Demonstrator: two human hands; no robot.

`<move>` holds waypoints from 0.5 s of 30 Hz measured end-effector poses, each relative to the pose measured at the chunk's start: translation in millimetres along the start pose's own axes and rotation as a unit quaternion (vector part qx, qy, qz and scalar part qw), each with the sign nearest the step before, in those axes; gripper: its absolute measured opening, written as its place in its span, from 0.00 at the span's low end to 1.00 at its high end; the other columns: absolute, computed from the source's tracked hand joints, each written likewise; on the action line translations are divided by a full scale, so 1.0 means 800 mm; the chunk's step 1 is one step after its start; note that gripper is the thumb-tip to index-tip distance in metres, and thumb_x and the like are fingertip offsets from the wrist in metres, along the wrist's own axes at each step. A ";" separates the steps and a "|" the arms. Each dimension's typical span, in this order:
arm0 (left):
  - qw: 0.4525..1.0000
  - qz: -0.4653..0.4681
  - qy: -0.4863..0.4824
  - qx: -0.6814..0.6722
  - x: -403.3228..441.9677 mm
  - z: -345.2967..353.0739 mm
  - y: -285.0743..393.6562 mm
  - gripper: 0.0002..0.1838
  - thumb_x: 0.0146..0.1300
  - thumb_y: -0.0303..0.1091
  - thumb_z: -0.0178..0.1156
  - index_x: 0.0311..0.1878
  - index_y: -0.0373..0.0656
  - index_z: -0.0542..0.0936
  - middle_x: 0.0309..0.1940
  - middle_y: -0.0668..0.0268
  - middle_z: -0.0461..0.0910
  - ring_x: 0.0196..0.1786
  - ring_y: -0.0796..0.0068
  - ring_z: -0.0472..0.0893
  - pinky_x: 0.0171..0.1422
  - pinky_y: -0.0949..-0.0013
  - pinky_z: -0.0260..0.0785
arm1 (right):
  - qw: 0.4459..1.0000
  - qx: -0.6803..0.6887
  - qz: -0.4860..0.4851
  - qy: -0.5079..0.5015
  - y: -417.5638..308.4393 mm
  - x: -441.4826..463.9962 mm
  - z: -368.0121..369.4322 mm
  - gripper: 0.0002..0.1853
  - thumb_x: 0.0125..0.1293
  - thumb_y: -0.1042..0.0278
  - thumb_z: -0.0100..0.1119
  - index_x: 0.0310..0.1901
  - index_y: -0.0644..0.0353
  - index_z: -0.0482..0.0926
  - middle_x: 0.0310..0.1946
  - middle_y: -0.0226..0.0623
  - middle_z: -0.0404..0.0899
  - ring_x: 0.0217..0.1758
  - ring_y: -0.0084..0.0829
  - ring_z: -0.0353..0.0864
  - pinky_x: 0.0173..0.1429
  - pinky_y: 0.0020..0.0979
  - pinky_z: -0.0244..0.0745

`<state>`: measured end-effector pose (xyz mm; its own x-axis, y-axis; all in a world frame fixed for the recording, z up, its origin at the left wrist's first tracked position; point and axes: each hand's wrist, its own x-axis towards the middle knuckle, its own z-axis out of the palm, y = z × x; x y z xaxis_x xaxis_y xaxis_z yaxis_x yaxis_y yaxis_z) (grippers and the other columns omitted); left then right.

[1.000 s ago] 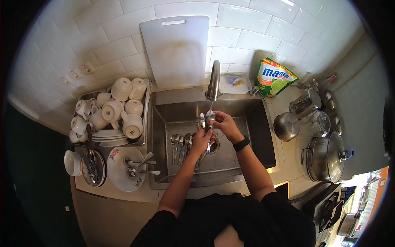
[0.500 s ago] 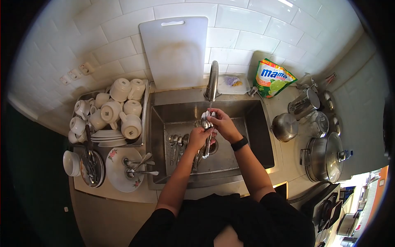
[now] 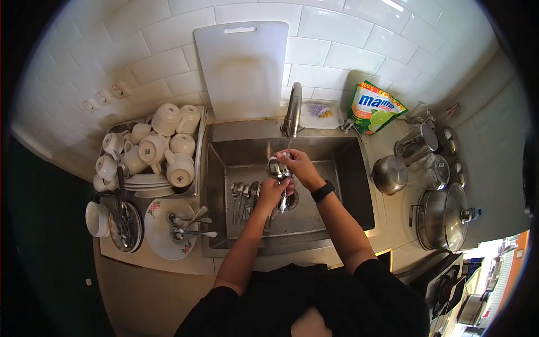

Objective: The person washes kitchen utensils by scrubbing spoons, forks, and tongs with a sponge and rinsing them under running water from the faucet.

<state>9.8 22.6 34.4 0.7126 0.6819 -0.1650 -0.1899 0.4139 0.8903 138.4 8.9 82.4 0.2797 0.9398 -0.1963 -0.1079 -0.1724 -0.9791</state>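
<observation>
A bunch of metal spoons (image 3: 274, 167) is held over the sink (image 3: 353, 174), bowls toward the tap and handles pointing down at me. My left hand (image 3: 272, 194) is wrapped round the handles. Higher up, my right hand (image 3: 300, 165), with a dark band on its wrist, has its fingers closed at the spoon bowls. A thin stream of water falls from the curved tap (image 3: 293, 109) just above them. More spoons (image 3: 243, 196) lie on the sink floor left of my hands; my left forearm and hand partly cover that area.
Left stand a rack of white cups (image 3: 151, 149), a floral plate (image 3: 160, 222) with spoons, and stacked dishes with utensils (image 3: 126, 227). A cutting board (image 3: 241, 67) leans behind. To the right are a detergent pouch (image 3: 373, 109), metal pots (image 3: 390, 174) and a large lidded pot (image 3: 443, 216).
The spoon bunch has turned and dipped slightly, its bowls now tilted more to the left. Both hands still grip it. The camera view has shifted a little.
</observation>
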 end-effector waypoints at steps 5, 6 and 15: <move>0.995 0.011 0.081 0.057 0.007 -0.007 -0.007 0.09 0.60 0.33 0.52 0.34 0.36 0.75 0.25 0.65 0.76 0.22 0.80 0.71 0.26 0.76 0.64 | 0.996 0.079 -0.024 -0.015 0.004 0.000 -0.001 0.24 0.62 0.57 0.50 0.54 0.63 0.62 0.37 0.31 0.72 0.36 0.17 0.70 0.38 0.20 0.68; 0.987 0.009 0.112 0.118 0.009 -0.009 -0.008 0.09 0.60 0.33 0.52 0.34 0.36 0.75 0.23 0.65 0.75 0.21 0.79 0.71 0.25 0.75 0.63 | 0.995 0.098 -0.032 -0.002 0.003 -0.003 0.004 0.25 0.62 0.57 0.50 0.56 0.63 0.60 0.39 0.32 0.72 0.38 0.18 0.70 0.39 0.21 0.68; 0.796 0.222 0.173 0.535 -0.007 0.026 0.009 0.20 0.52 0.18 0.49 0.52 0.34 0.65 0.39 0.50 0.69 0.41 0.55 0.72 0.44 0.63 0.65 | 0.992 -0.048 -0.103 0.061 0.040 0.007 0.000 0.18 0.59 0.74 0.50 0.52 0.60 0.62 0.39 0.31 0.72 0.40 0.20 0.72 0.32 0.21 0.75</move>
<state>18.4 9.3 50.9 0.4712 0.8200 0.3250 0.4454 -0.5392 0.7147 136.3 8.8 49.8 0.3999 0.9165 0.0095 0.0539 -0.0131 -0.9985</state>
